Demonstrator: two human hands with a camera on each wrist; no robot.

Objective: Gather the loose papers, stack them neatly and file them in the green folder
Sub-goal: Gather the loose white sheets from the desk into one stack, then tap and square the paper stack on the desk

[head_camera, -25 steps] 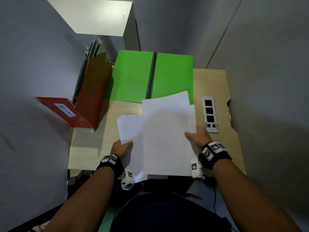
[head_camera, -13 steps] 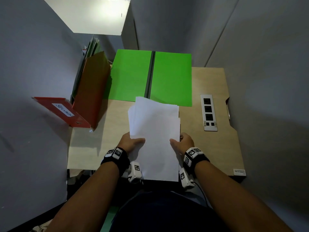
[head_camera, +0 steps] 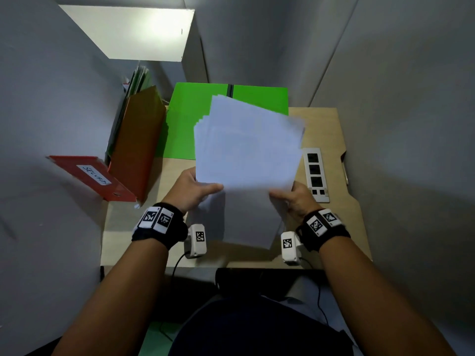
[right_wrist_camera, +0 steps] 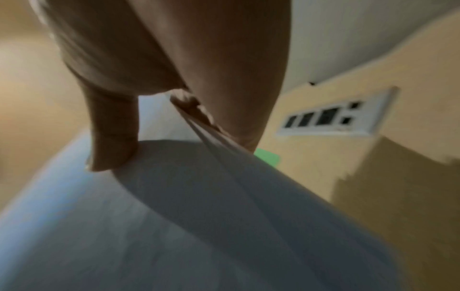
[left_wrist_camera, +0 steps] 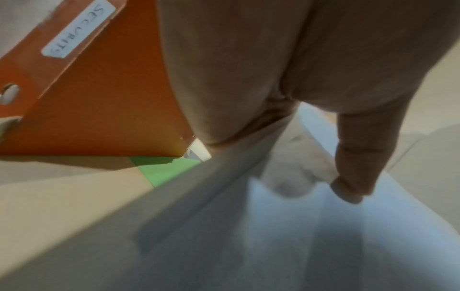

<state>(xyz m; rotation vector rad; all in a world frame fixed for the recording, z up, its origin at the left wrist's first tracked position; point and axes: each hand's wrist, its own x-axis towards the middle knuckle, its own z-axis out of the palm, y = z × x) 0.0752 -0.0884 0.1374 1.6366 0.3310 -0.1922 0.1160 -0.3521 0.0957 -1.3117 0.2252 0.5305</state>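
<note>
A stack of white papers (head_camera: 246, 155) is held up above the wooden desk (head_camera: 331, 129), its far edges slightly fanned. My left hand (head_camera: 198, 188) grips its left edge, thumb on top. My right hand (head_camera: 293, 196) pinches the right edge, thumb on the top sheet. The wrist views show the papers (left_wrist_camera: 286, 226) under my left thumb and the papers (right_wrist_camera: 199, 216) pinched between thumb and fingers of the right hand. The green folder (head_camera: 185, 124) lies open at the back of the desk, partly hidden by the stack.
An orange-red binder (head_camera: 138, 142) stands at the left with its labelled cover (head_camera: 90, 176) hanging over the desk edge. A white socket strip (head_camera: 315, 173) lies at the right. Grey partition walls enclose the desk; a white shelf (head_camera: 133, 32) hangs above.
The spread sheets were drawn together into one stack between both hands. The stack has since been raised and carried forward, so that it now covers part of the green folder.
</note>
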